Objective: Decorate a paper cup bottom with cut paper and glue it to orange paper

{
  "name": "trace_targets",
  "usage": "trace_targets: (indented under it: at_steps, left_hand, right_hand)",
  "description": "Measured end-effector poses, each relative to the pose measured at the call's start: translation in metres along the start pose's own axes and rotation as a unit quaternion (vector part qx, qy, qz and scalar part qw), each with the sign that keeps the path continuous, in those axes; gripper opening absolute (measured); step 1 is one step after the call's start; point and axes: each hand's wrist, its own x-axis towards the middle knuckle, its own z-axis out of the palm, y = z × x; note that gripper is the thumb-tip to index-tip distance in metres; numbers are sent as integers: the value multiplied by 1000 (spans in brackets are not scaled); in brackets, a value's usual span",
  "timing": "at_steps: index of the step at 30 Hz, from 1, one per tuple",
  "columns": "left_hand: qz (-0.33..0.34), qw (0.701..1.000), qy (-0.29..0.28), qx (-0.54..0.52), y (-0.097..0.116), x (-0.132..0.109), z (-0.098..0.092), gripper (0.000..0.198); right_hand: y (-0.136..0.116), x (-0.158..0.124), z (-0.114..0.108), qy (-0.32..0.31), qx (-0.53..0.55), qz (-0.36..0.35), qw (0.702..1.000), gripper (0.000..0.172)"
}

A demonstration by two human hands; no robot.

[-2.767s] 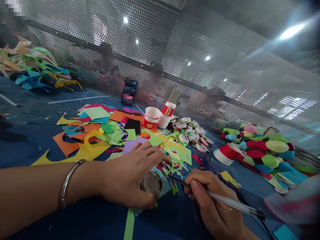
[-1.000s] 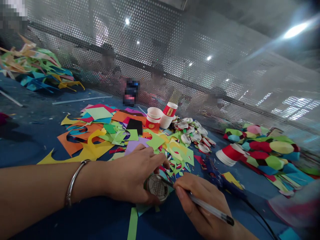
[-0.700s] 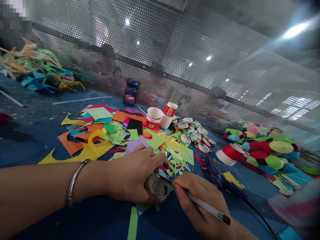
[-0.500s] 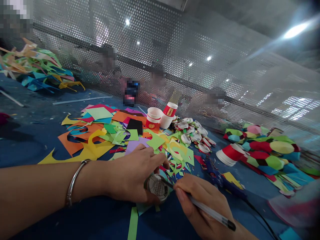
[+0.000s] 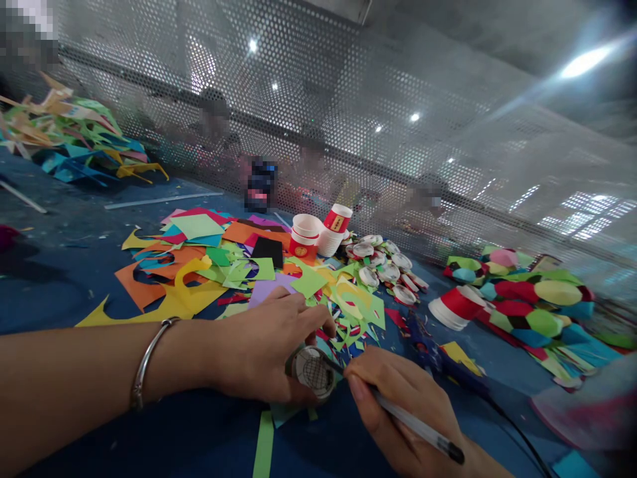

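Observation:
My left hand (image 5: 279, 345), with a silver bangle on its wrist, grips the sides of a small round cup base (image 5: 313, 373). Dark drawn lines form a grid on its pale face. In my right hand (image 5: 408, 405) is a pen (image 5: 418, 425) with a clear barrel and a dark end cap, its tip touching the base's upper right edge. A light green paper strip (image 5: 263, 441) lies on the table below the left hand. Coloured paper scraps (image 5: 308, 282) spread just beyond both hands.
Stacked red and white paper cups (image 5: 304, 239) stand behind the scraps, beside a pile of cut cup bases (image 5: 383, 259). A blue glue gun (image 5: 442, 362) with a cord lies right of my hand. Colourful paper pieces (image 5: 542, 299) are heaped farther right; another scrap heap (image 5: 74, 139) sits far left.
Almost nothing differs. My right hand and the pen have shifted very slightly to the left, and the view has moved a little; the left hand keeps its hold.

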Motion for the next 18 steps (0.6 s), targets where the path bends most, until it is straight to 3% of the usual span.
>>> trace_targets:
  at_steps: [18]
  left_hand:
    - [5,1000,-4,1,0,0,0,59]
  right_hand:
    - [1,0,1,-5,8,-3,1000,20]
